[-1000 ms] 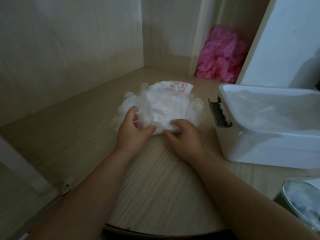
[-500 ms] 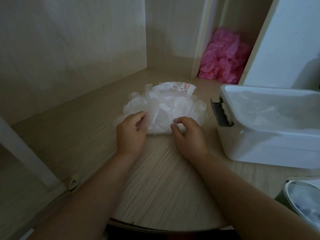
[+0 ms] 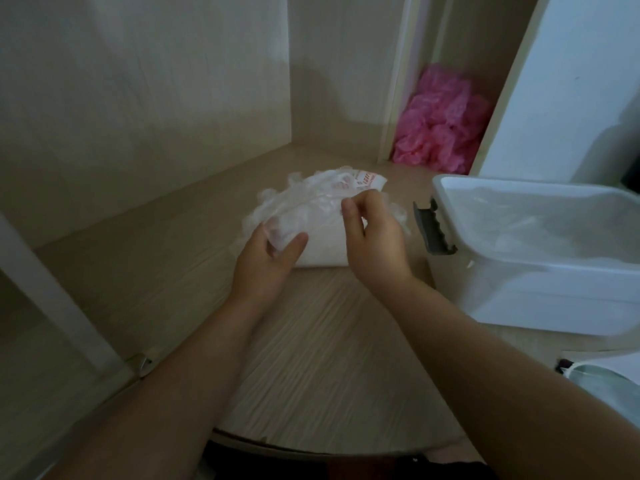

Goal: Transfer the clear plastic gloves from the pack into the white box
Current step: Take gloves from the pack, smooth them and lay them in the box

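Clamps the fingers (image 3: 295, 242) of left hand (image 3: 270, 263) on the near-left corner of the crumpled red-printed plastic pack (image 3: 363, 180); shifts right hand (image 3: 375, 244) from the near edge up top, fingers (image 3: 350, 212) pinching the clear plastic gloves (image 3: 311, 211); leaves all on the pale wooden desk (image 3: 311, 358), left of the open white plastic box (image 3: 519, 292); likely starts a pull-out

White box (image 3: 540, 271), pink gloves (image 3: 440, 123)

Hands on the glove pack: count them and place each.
2. The left hand grips the pack at its near left; the right hand pinches plastic near its top.
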A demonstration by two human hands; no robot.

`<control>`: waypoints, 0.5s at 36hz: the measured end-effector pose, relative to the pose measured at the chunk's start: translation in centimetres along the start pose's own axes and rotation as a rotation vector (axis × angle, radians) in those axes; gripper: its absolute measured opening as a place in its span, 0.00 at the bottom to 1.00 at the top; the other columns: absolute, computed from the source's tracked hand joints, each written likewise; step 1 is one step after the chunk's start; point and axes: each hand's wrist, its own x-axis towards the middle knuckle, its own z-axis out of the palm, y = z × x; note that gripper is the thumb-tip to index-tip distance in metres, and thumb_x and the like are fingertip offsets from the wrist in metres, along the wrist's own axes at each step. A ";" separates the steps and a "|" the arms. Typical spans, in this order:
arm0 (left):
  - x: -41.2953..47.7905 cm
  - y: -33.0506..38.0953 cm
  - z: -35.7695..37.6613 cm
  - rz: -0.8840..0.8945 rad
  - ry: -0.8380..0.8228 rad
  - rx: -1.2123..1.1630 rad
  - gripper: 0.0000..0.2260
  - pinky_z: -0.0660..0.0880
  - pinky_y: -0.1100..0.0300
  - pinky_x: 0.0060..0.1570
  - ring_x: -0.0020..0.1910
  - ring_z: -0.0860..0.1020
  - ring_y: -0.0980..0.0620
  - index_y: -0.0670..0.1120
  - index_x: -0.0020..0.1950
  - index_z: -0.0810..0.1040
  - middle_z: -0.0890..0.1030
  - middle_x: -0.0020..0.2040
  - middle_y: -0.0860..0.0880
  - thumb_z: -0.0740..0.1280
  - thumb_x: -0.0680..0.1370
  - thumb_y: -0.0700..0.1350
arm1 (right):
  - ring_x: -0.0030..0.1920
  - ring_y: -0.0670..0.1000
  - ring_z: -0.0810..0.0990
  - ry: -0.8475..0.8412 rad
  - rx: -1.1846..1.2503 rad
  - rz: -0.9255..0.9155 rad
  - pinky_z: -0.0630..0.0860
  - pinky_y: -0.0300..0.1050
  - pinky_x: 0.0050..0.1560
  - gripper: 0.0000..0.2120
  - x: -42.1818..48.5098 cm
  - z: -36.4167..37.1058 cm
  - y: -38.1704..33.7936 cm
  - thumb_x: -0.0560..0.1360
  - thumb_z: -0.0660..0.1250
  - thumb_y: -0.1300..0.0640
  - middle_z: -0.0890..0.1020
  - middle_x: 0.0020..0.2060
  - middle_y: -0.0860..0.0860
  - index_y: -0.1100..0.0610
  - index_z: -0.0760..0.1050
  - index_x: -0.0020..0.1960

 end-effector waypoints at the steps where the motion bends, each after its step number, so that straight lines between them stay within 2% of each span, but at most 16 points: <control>1: 0.0 0.0 -0.1 0.044 0.015 -0.014 0.33 0.71 0.59 0.59 0.63 0.73 0.54 0.52 0.73 0.66 0.73 0.66 0.52 0.70 0.71 0.60 | 0.37 0.39 0.73 -0.023 0.006 0.026 0.71 0.39 0.40 0.08 0.2 -0.2 -0.1 0.81 0.57 0.51 0.74 0.35 0.42 0.53 0.69 0.46; 3: 0.0 0.1 -0.2 0.102 0.010 -0.013 0.37 0.72 0.57 0.59 0.64 0.72 0.56 0.55 0.72 0.65 0.71 0.67 0.53 0.71 0.67 0.64 | 0.40 0.40 0.75 -0.061 0.033 0.069 0.71 0.36 0.41 0.08 0.5 -0.4 -0.2 0.81 0.56 0.51 0.75 0.37 0.42 0.51 0.68 0.45; 5: 0.0 0.8 -0.3 0.097 0.005 -0.003 0.33 0.73 0.56 0.59 0.62 0.73 0.56 0.54 0.69 0.70 0.72 0.66 0.54 0.71 0.67 0.63 | 0.40 0.41 0.76 -0.068 0.071 0.084 0.72 0.38 0.43 0.10 0.8 -0.7 -0.5 0.81 0.56 0.51 0.77 0.37 0.42 0.48 0.67 0.41; 7: 0.2 1.5 -0.1 0.111 0.013 -0.004 0.18 0.72 0.58 0.60 0.60 0.74 0.57 0.52 0.59 0.78 0.76 0.61 0.55 0.72 0.71 0.57 | 0.40 0.44 0.78 -0.073 0.116 0.089 0.74 0.40 0.43 0.10 1.1 -0.9 -0.9 0.81 0.58 0.51 0.78 0.37 0.44 0.46 0.66 0.40; 9: 0.4 2.5 -0.2 0.161 0.016 -0.028 0.03 0.71 0.63 0.58 0.57 0.76 0.59 0.56 0.47 0.80 0.80 0.54 0.57 0.70 0.75 0.51 | 0.39 0.43 0.78 -0.064 0.137 0.078 0.74 0.41 0.42 0.11 1.5 -1.3 -1.5 0.80 0.58 0.51 0.79 0.36 0.44 0.47 0.66 0.39; 11: 0.8 3.5 -0.3 0.193 0.024 -0.057 0.03 0.71 0.67 0.53 0.52 0.78 0.59 0.56 0.45 0.81 0.81 0.49 0.57 0.69 0.76 0.47 | 0.37 0.42 0.77 -0.049 0.135 0.072 0.73 0.40 0.42 0.11 2.0 -1.9 -2.2 0.80 0.59 0.51 0.78 0.35 0.44 0.47 0.66 0.39; 14: 1.3 5.1 -0.5 0.220 0.053 -0.116 0.04 0.70 0.73 0.44 0.41 0.76 0.68 0.51 0.49 0.82 0.81 0.43 0.59 0.68 0.77 0.47 | 0.37 0.45 0.77 -0.002 0.121 0.070 0.75 0.45 0.44 0.11 2.7 -2.8 -3.0 0.80 0.59 0.49 0.78 0.35 0.45 0.48 0.66 0.39; 16: 1.6 6.1 -0.7 0.234 0.085 -0.176 0.04 0.70 0.71 0.40 0.35 0.74 0.67 0.50 0.45 0.81 0.79 0.37 0.58 0.67 0.78 0.46 | 0.37 0.46 0.77 0.027 0.147 0.086 0.77 0.50 0.45 0.12 3.1 -3.4 -3.5 0.79 0.60 0.48 0.79 0.35 0.46 0.49 0.66 0.39; 18: 1.7 7.4 -0.7 0.231 0.098 -0.254 0.08 0.71 0.66 0.39 0.33 0.74 0.62 0.51 0.41 0.78 0.78 0.33 0.56 0.65 0.79 0.46 | 0.37 0.48 0.78 0.020 0.207 0.118 0.79 0.52 0.43 0.12 3.2 -4.2 -4.1 0.77 0.63 0.45 0.79 0.37 0.48 0.51 0.68 0.40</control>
